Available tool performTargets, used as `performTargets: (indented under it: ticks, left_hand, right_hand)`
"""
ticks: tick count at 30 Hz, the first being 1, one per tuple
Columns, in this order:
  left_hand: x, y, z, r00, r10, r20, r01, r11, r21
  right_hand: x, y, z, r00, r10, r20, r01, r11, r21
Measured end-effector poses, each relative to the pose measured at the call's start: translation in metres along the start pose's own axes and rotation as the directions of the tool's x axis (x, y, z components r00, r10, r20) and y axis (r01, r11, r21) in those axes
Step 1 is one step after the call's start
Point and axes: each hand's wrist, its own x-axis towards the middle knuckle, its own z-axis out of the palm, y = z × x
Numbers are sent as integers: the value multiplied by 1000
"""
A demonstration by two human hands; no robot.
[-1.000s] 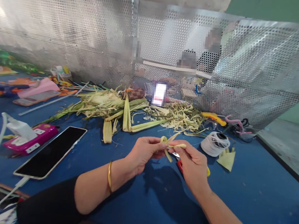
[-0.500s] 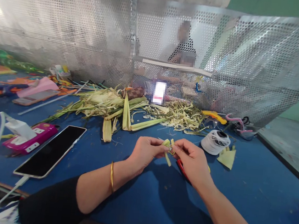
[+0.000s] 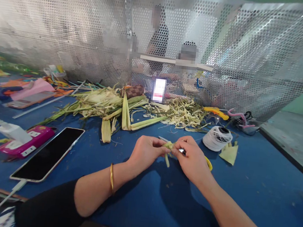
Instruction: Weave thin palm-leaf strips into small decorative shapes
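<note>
Between both hands, above the blue table, is a small folded strip of pale green plant leaf, one end hanging down. My left hand, with a gold bangle on its wrist, pinches it from the left. My right hand pinches the same strip from the right, thumb and fingertips closed. Under the right hand lies a tool that looks like scissors, its yellow handle and some metal showing, the rest covered. Just beyond that hand stands a spool of white thread, beside a cut leaf piece.
Behind the hands are a heap of leaf strips and shredded trimmings. A phone and magenta power strip lie left. A yellow cutter lies back right. A perforated metal screen borders the table; people are behind it.
My right hand's fingers have turned and closed further over the leaf strip, and its upper loop shows less. The view has shifted slightly. Behind the screen, a standing person appears further left.
</note>
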Motion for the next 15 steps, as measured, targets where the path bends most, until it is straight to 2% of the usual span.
performTargets:
  ticks: [5,7,10,13,15]
  left_hand:
    - [-1,-1,-3,997,57,52,-64,986,156]
    - [-1,0,-4,993,80,87,-94,982,166]
    - [-2,4,-5,986,70,149,-85,991,99]
    - [-3,6,-5,972,29,232,-51,995,89]
    - [-4,6,-5,966,10,259,-39,993,108]
  right_hand:
    - [0,-2,2,998,13,-58,-8,997,77]
    - [1,-3,-1,998,53,-39,-47,989,141]
    - [5,-6,-9,985,131,115,-158,949,272]
    - [7,-10,-16,930,125,346,-273,864,424]
    - [8,-12,-19,908,139,396,-327,827,458]
